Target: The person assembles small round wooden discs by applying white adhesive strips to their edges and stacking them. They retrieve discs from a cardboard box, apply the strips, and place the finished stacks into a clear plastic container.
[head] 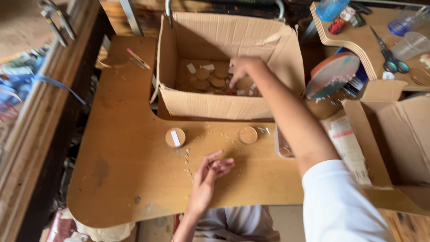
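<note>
Overhead, the right hand (239,69) reaches forward and down into the open cardboard box (210,105), fingers curled over the round wooden discs (210,78) on the box floor; whether it pinches one disc or merely touches them cannot be told, since the fingertips are hidden among the pieces. The discs lie directly under and just left of this hand, so the right arm is plainly the nearer; its forearm runs diagonally from lower right to the box interior. The left hand (210,172) rests apart on the wooden tabletop (125,179), palm up, fingers loosely spread and holding nothing.

Counts: about six discs show inside the box, some overlapping, so the figure is approximate. Two more stand on the tabletop in front of the box: a disc with a pale strip (175,137) to the left and a plain disc (247,135) to the right, well apart from each other. One pair of scissors (390,56) lies on the side shelf (358,40), and a second cardboard box (398,134) stands at the right.
</note>
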